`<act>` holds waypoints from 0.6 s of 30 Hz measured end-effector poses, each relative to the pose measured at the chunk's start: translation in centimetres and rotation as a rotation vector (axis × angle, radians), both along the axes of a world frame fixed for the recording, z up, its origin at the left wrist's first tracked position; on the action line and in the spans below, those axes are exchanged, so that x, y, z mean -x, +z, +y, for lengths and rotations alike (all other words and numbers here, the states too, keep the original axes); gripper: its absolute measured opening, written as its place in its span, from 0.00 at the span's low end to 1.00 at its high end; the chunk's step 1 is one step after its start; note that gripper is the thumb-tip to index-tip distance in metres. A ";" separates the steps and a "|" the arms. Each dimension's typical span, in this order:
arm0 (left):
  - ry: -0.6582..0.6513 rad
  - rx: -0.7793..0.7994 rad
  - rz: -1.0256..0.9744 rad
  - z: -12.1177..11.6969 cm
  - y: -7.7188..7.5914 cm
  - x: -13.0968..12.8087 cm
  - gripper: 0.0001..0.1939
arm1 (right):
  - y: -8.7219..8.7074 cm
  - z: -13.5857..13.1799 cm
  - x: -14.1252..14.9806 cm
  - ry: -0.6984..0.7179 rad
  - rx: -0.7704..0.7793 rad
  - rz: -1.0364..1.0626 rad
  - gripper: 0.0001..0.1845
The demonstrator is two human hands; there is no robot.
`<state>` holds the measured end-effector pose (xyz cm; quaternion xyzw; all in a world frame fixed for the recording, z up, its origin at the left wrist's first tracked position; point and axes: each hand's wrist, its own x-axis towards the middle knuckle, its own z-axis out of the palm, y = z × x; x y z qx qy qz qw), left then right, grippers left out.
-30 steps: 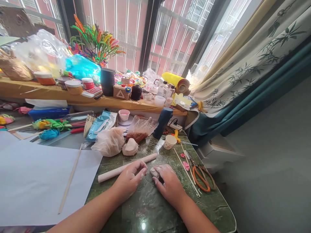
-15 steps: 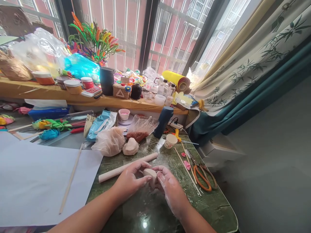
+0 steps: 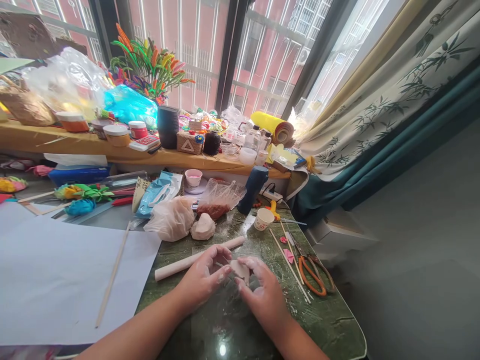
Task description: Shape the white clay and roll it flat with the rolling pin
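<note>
A small flattened piece of pale clay (image 3: 240,270) is held between my two hands above the dark green table. My right hand (image 3: 264,292) pinches it from the right, with the thumb under its near edge and fingers along its far side. On the other side, my left hand (image 3: 200,280) curls its fingers and thumb around the left edge. White powder coats the fingertips of both. Just beyond the hands lies a pale rolling pin (image 3: 198,257), slanting across the table. A larger lump of clay (image 3: 203,227) sits behind it.
Bags (image 3: 170,220) and a blue cylinder (image 3: 253,190) stand at the back. To the right are a paper cup (image 3: 263,219), thin sticks (image 3: 288,265) and orange-handled scissors (image 3: 313,276) near the table edge. White paper (image 3: 67,280) with a stick covers the left side.
The clay has turned and tipped, showing its flat face more, and shifted slightly right. My right thumb has come down to its near edge; my left fingers have loosened a little.
</note>
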<state>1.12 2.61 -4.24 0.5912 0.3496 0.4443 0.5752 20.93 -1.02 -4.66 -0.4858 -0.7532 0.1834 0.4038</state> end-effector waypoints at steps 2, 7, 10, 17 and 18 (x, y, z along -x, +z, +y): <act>0.038 0.011 -0.022 0.0 0.3 0.1 0.15 | 0.9 0.6 -0.9 -0.046 0.047 -0.009 0.14; 0.126 0.071 -0.127 0.3 0.3 0.0 0.15 | 7.3 1.3 -3.3 -0.101 -0.161 0.033 0.15; 0.140 0.092 -0.141 0.5 0.1 -0.1 0.16 | 8.4 1.2 -3.8 -0.216 -0.284 0.193 0.18; 0.173 0.107 -0.140 0.7 0.0 -0.1 0.17 | 0.6 -0.2 -3.7 0.044 -0.091 -0.282 0.19; 0.172 0.108 -0.134 0.7 0.0 -0.1 0.17 | 0.1 -0.3 -3.6 0.014 -0.072 -0.259 0.20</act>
